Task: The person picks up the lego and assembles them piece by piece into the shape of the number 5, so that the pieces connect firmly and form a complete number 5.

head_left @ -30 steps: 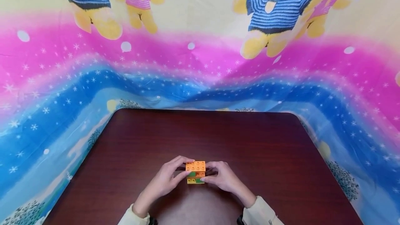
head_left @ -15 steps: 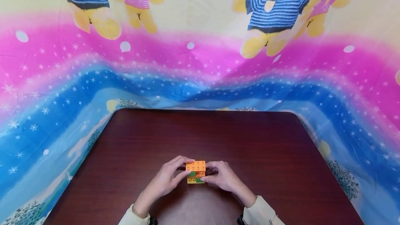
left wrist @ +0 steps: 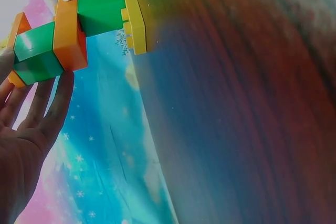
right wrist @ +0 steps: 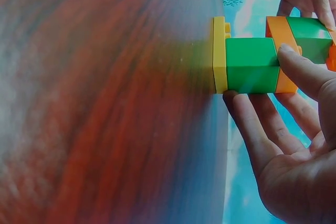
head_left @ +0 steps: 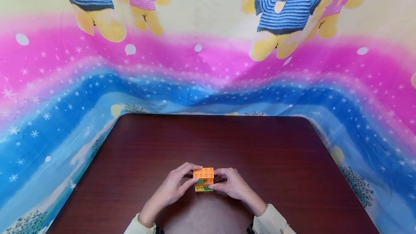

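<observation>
A stack of toy building bricks [head_left: 203,173] stands upright at the near middle of the table, between both hands. From the bottom it runs yellow brick [right wrist: 219,56], lower green brick [right wrist: 252,66], middle orange brick [left wrist: 71,40], upper green brick [left wrist: 38,51] and top orange brick. The two green bricks sit offset to opposite sides. My left hand [head_left: 173,186] grips the upper part from the left, thumb in front and fingers behind. On the right, my right hand [head_left: 233,183] holds the lower part, with its thumb on the middle orange brick in the right wrist view.
The dark red-brown table [head_left: 211,140] has a shiny top with rounded far corners. A printed cloth [head_left: 208,60] with bears and snowflakes hangs behind and around it. Pale sleeves [head_left: 271,221] and dark wrist straps [head_left: 250,228] show at the near edge.
</observation>
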Available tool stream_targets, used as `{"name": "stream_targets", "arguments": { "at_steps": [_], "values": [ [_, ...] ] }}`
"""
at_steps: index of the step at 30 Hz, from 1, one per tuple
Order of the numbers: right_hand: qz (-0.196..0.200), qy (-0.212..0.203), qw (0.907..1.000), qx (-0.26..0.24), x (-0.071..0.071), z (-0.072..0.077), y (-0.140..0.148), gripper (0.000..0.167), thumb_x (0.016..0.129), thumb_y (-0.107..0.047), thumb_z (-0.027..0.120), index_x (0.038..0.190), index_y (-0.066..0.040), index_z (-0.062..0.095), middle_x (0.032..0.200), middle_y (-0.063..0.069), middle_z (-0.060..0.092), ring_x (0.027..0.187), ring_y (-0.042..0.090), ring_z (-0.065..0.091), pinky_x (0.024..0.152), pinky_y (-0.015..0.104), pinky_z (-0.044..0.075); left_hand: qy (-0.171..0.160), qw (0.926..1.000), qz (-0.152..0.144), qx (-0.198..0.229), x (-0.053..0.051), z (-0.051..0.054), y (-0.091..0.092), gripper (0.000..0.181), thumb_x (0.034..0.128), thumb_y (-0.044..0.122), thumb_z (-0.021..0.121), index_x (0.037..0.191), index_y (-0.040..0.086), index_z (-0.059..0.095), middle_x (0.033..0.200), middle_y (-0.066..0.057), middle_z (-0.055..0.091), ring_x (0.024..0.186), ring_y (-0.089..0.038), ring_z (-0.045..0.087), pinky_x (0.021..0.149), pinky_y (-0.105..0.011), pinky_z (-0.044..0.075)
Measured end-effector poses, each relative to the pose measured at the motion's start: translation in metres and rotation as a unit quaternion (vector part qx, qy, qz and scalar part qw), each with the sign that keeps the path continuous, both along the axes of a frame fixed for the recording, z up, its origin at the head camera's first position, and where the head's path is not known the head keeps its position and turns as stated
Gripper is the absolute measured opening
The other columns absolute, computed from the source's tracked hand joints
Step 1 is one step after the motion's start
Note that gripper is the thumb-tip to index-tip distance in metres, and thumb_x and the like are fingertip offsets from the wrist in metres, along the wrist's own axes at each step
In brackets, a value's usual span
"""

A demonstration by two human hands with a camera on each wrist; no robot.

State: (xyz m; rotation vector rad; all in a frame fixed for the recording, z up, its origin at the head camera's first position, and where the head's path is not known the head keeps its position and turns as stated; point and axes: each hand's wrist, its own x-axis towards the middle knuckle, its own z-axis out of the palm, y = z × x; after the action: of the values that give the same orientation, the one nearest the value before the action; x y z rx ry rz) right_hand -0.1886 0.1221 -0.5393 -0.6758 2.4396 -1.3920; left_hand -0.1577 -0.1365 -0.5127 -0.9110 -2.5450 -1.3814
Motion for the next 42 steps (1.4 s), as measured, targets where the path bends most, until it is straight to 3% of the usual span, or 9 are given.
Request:
{"name": "stream_targets", "arguments": {
  "at_steps": [12, 18, 25, 35, 42],
  "values": [
    [-0.002, -0.007, 0.9999, 0.007, 0.001, 0.003, 0.000, 0.033, 0.089, -0.025, 0.084, 0.117, -0.010, 0.075, 0.113, 0.006, 0.077, 0.099, 0.023, 0.075, 0.082, 0.028, 0.060, -0.032, 0.9991, -0.005, 0.029, -0.001, -0.007, -0.001, 0.034, 0.1020, 0.028, 0.067, 0.136, 0.024, 0.063, 0.127, 0.008, 0.066, 0.114, -0.013, 0.066, 0.092, -0.046, 0.060],
    [-0.003, -0.003, 0.9999, 0.012, 0.002, 0.004, 0.000, 0.036, 0.089, -0.026, 0.084, 0.119, -0.010, 0.074, 0.114, 0.006, 0.076, 0.100, 0.023, 0.074, 0.084, 0.032, 0.060, -0.060, 0.9975, -0.010, 0.036, -0.003, -0.005, -0.002, 0.035, 0.1007, 0.032, 0.068, 0.135, 0.029, 0.064, 0.126, 0.011, 0.065, 0.113, -0.014, 0.067, 0.095, -0.043, 0.059],
    [-0.005, 0.000, 1.0000, 0.002, 0.002, 0.005, 0.000, 0.035, 0.089, -0.025, 0.083, 0.119, -0.009, 0.074, 0.115, 0.008, 0.076, 0.099, 0.023, 0.074, 0.085, 0.035, 0.061, -0.081, 0.9961, -0.019, 0.030, -0.009, 0.001, -0.001, 0.036, 0.0987, 0.030, 0.072, 0.134, 0.030, 0.065, 0.125, 0.012, 0.066, 0.112, -0.017, 0.068, 0.096, -0.051, 0.057],
    [-0.010, 0.004, 0.9999, -0.012, -0.002, -0.001, 0.000, 0.033, 0.093, -0.026, 0.080, 0.122, -0.013, 0.074, 0.114, 0.006, 0.077, 0.096, 0.017, 0.075, 0.081, 0.025, 0.060, -0.088, 0.9958, -0.005, 0.022, -0.018, 0.003, 0.003, 0.038, 0.1001, 0.027, 0.070, 0.137, 0.023, 0.064, 0.125, 0.009, 0.066, 0.110, -0.016, 0.069, 0.094, -0.042, 0.059],
    [-0.033, -0.006, 0.9992, -0.019, -0.005, 0.001, -0.001, 0.033, 0.094, -0.026, 0.079, 0.123, -0.011, 0.073, 0.113, 0.008, 0.076, 0.095, 0.020, 0.074, 0.079, 0.025, 0.059, -0.090, 0.9954, 0.007, 0.030, -0.030, 0.004, 0.008, 0.040, 0.1006, 0.026, 0.070, 0.139, 0.017, 0.064, 0.126, 0.006, 0.066, 0.107, -0.017, 0.070, 0.093, -0.035, 0.059]
  ]
}}
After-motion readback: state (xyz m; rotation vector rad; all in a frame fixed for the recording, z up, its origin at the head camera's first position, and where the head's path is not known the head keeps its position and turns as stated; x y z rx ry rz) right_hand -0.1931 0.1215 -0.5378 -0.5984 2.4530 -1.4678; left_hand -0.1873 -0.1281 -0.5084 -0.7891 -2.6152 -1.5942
